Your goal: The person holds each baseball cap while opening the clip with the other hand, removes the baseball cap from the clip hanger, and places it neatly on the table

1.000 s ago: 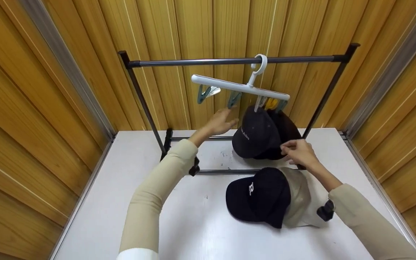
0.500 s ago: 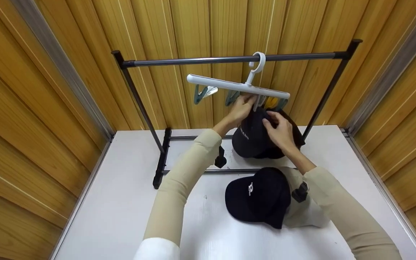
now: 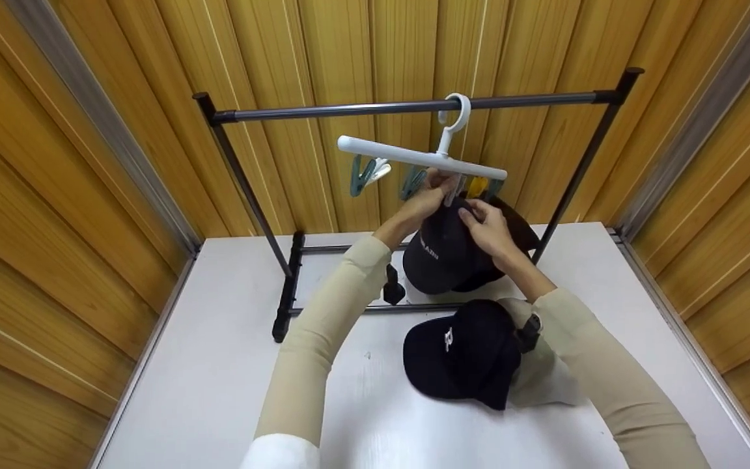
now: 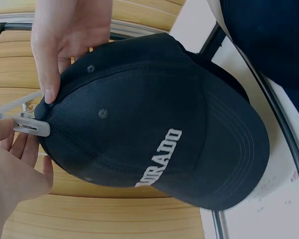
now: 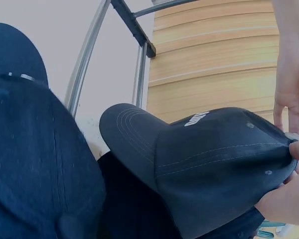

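Observation:
A dark cap with white lettering (image 3: 433, 257) hangs by its crown from a white clip hanger (image 3: 407, 154). My left hand (image 3: 422, 203) pinches the pale clothes clip (image 4: 34, 125) at the crown, thumb on one side and fingers behind. On the other side my right hand (image 3: 492, 233) grips the top of the same cap, its thumb (image 4: 51, 82) pressing the fabric close to the clip in the left wrist view. Behind hangs another dark cap (image 3: 519, 225), mostly hidden. Green clips (image 3: 359, 176) and a yellow clip (image 3: 477, 187) hang from the same bar.
The hanger hooks over the top rail (image 3: 323, 111) of a dark metal rack. A navy cap with a white letter (image 3: 472, 355) lies in front on the white table (image 3: 219, 378), overlapping a beige cap (image 3: 544, 378). Wood-panelled walls surround the table.
My left hand has moved right and up from beside the hanger to the clip. My right hand has risen from beside the hanging caps to the cap's crown.

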Tool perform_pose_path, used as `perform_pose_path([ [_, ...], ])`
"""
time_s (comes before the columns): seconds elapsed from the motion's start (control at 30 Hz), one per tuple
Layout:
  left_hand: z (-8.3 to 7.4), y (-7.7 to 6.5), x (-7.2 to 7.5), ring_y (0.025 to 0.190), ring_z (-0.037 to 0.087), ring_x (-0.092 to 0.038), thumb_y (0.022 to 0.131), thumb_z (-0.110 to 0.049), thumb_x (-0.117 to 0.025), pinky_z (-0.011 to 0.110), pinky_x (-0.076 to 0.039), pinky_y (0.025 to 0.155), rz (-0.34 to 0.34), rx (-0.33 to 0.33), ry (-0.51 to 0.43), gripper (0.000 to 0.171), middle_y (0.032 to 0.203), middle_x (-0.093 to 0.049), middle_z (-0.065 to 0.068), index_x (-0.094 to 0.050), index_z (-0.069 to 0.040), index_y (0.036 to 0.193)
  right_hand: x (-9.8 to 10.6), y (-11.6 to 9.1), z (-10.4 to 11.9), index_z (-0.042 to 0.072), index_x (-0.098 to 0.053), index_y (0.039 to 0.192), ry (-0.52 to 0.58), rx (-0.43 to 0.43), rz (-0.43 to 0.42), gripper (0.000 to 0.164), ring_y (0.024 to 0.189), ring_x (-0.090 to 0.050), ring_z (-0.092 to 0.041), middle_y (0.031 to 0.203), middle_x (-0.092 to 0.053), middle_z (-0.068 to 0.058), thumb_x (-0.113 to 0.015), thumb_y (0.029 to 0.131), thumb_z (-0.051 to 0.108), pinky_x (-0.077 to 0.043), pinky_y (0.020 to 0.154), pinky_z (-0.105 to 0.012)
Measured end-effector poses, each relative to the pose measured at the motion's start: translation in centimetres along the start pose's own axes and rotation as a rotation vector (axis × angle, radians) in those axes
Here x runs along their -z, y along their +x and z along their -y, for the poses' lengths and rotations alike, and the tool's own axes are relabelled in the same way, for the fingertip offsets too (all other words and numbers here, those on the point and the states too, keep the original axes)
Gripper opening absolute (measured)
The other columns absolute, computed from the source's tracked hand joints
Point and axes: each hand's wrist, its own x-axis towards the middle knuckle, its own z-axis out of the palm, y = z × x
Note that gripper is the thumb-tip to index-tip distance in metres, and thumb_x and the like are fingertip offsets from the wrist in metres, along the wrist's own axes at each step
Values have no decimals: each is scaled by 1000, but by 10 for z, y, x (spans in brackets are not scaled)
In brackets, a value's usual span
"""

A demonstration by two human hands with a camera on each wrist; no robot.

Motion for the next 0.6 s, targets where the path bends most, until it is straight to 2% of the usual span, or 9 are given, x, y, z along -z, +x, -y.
perform_pose_path([
  [0.1, 1, 2, 2, 88, 6, -56, 103, -8, -58, 16, -45, 77, -27, -17, 6, 21, 98, -67, 4, -64, 7, 118, -2, 0, 0, -4, -53, 143, 40, -26, 22, 43, 133, -52, -30, 143, -58, -24, -48, 109, 22, -39, 117, -43],
  [0.13, 0, 1, 2, 92, 5, -57, 103, -10, -59, 15, -45, 80, -42, 1, 19, 24, 102, -68, 2, -65, 6, 120, -2, 0, 0, -5, -52, 143, 54, -39, 28, 44, 133, -52, -30, 144, -57, -25, -48, 109, 22, -38, 118, -43],
  [0.23, -1, 1, 2, 88, 5, -56, 102, -9, -61, 15, -45, 78, -51, 7, 1, 20, 92, -62, -7, -67, 5, 114, -4, -2, 1, -6, -52, 143, 99, -64, 40, 44, 135, -51, -30, 146, -55, -24, -48, 109, 21, -37, 120, -43],
  [0.3, 0, 1, 2, 85, 5, -56, 101, -8, -61, 15, -46, 77, -52, 10, -24, 16, 88, -61, -8, -67, 4, 110, -6, -3, 1, -6, -54, 142, 117, -76, 45, 42, 131, -54, -27, 143, -58, -22, -48, 109, 20, -40, 116, -40],
  [0.4, 1, 2, 0, 81, 7, -57, 101, -5, -60, 17, -47, 74, -50, 13, -96, 10, 84, -61, -8, -66, 3, 106, -6, -5, 1, -6, -58, 136, 131, -80, 43, 39, 114, -59, -16, 126, -66, -11, -50, 108, 19, -45, 105, -31],
  [0.5, 2, 3, -2, 78, 8, -58, 101, -2, -58, 18, -47, 73, -40, 16, -153, 7, 82, -61, -7, -64, 2, 104, -5, -6, -1, -7, -61, 131, 137, -74, 30, 35, 97, -58, -6, 104, -68, 4, -52, 107, 17, -45, 93, -23],
  [0.6, 3, 3, -3, 80, 7, -57, 102, -4, -58, 17, -47, 74, -39, 13, -141, 10, 84, -61, -7, -64, 2, 107, -4, -6, -2, -8, -61, 128, 146, -68, 30, 33, 89, -59, -1, 95, -67, 11, -54, 106, 15, -45, 88, -20],
])
